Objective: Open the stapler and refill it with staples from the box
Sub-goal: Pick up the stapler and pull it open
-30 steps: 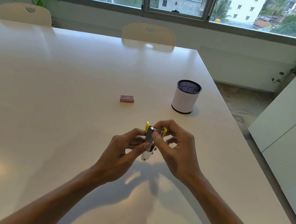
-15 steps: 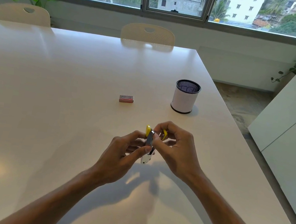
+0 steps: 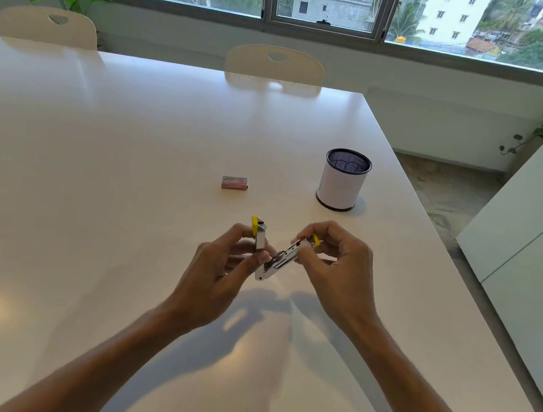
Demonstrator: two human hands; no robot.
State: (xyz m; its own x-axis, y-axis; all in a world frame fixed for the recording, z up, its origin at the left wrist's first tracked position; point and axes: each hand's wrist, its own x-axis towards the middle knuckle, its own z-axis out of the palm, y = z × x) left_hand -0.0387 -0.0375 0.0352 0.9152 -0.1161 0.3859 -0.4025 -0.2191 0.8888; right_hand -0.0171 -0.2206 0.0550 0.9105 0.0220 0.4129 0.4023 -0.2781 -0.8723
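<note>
No text, brand or number could be read anywhere: the small red staple box [image 3: 234,183] on the table [image 3: 93,182] bore print too blurred to make out, and the stapler [image 3: 277,258] showed no legible marking.

White table [image 3: 93,182], staple box [image 3: 234,183], mesh cup [image 3: 341,180]
</note>
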